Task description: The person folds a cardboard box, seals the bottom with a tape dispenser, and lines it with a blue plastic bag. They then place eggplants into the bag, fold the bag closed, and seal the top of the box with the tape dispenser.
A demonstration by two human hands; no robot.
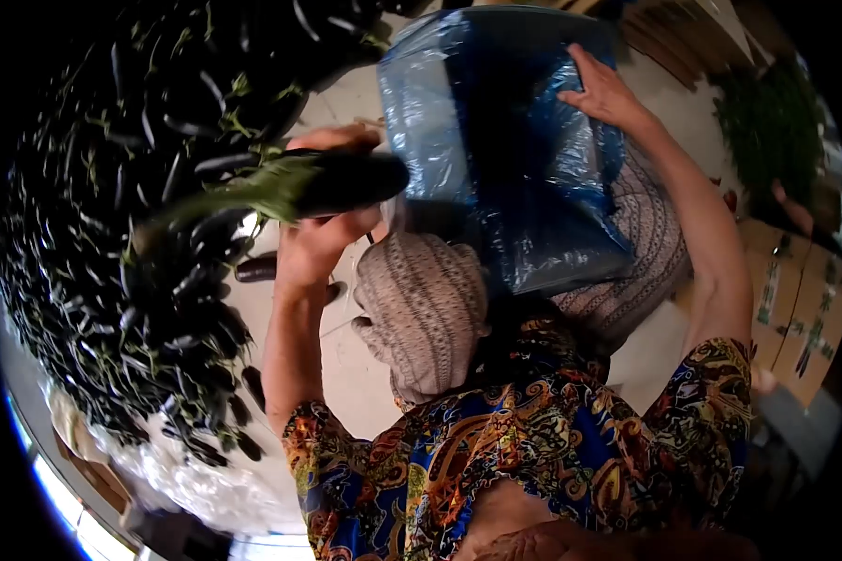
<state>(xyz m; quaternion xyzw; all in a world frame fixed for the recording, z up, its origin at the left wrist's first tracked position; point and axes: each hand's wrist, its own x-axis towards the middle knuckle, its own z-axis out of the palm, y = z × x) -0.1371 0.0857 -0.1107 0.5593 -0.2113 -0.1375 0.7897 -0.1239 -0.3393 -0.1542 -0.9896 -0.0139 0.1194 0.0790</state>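
Observation:
My left hand [332,234] is closed around a dark eggplant [355,182], with fingers above and below it. The eggplant's green stem end points left and blurs there; its dark end points towards a box lined with a blue plastic bag [430,103]. This lined box stands in front of my knees, and its inside is dark. My right hand [603,89] rests at the liner's far right side, its thumb and a finger spread apart over the plastic. The other fingers of that hand show less clearly.
A large heap of eggplants [150,309] covers the floor on the left, with a few loose ones near my left forearm. Clear plastic [206,491] lies at lower left. Cardboard boxes [786,309] and a green pile [772,131] are on the right. Another person's hand [793,208] shows there.

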